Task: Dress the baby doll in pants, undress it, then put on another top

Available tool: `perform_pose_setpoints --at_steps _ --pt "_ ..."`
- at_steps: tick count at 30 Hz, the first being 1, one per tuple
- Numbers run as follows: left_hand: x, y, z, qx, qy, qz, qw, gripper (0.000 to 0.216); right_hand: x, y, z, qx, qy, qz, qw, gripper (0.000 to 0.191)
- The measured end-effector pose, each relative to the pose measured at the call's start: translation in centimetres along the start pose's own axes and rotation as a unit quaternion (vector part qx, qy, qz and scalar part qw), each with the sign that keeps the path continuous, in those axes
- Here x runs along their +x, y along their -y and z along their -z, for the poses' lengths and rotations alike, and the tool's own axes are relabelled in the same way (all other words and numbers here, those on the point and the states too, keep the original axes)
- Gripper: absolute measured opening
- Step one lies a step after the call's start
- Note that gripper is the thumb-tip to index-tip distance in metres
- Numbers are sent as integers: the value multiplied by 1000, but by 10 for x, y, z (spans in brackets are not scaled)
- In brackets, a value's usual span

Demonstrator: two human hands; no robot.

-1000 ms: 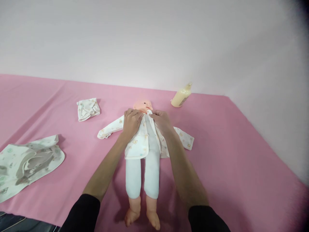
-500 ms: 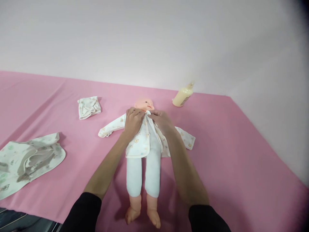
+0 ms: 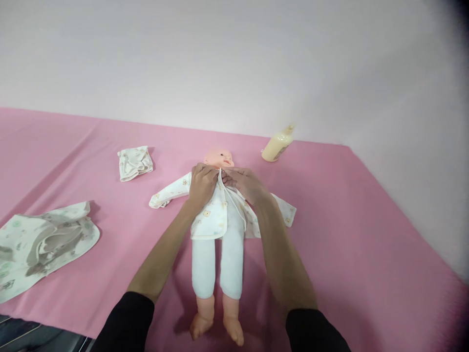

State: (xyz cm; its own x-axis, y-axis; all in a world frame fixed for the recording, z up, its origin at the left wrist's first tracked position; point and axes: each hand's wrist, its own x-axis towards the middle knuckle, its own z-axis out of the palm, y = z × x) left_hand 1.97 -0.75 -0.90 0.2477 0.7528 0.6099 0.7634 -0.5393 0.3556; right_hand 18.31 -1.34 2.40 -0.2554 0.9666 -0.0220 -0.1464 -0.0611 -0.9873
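A baby doll [image 3: 232,266] lies on its back on the pink cloth, feet toward me. It wears a white baby jacket [image 3: 209,220] with small printed animals, its front partly parted over the white body. My left hand [image 3: 203,183] pinches the jacket's edge at the neckline. Close beside it, my right hand [image 3: 247,183] has its fingers bent on the other front edge just under the chin. The fingertips of both hands nearly meet, and what lies between them is partly hidden. Both sleeves stretch out sideways.
A pale yellow pump bottle [image 3: 277,146] stands behind the doll to the right. A folded printed cloth [image 3: 135,164] lies at the back left, and a crumpled printed garment [image 3: 54,244] nearer on the left. The pink tablecloth [image 3: 351,234] meets a white wall [image 3: 220,63].
My right hand has shifted slightly left and closer to my left hand, bringing the jacket's edges together at the neck. My left hand has hardly moved.
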Motion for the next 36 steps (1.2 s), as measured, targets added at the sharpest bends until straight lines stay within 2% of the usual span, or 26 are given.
perform_pose_setpoints --at_steps 8,15,20,27,30,36 --pt "0 0 0 -26 -13 -1 1000 24 15 -14 -3 28 -79 -16 996 27" --pt "0 2 -3 -58 -35 40 997 18 17 -15 -6 -3 -76 -11 997 25" --pt "0 1 -4 -30 -43 73 996 15 17 -15 -6 -23 -83 -16 996 22" --pt "0 0 -3 -12 -6 59 998 21 11 -6 -14 -89 -105 -13 990 12" --pt "1 0 0 -35 3 58 998 20 9 -2 -16 -105 -107 -8 989 11" --pt "4 -2 7 -119 46 99 987 17 15 -12 -11 -137 -90 26 986 15"
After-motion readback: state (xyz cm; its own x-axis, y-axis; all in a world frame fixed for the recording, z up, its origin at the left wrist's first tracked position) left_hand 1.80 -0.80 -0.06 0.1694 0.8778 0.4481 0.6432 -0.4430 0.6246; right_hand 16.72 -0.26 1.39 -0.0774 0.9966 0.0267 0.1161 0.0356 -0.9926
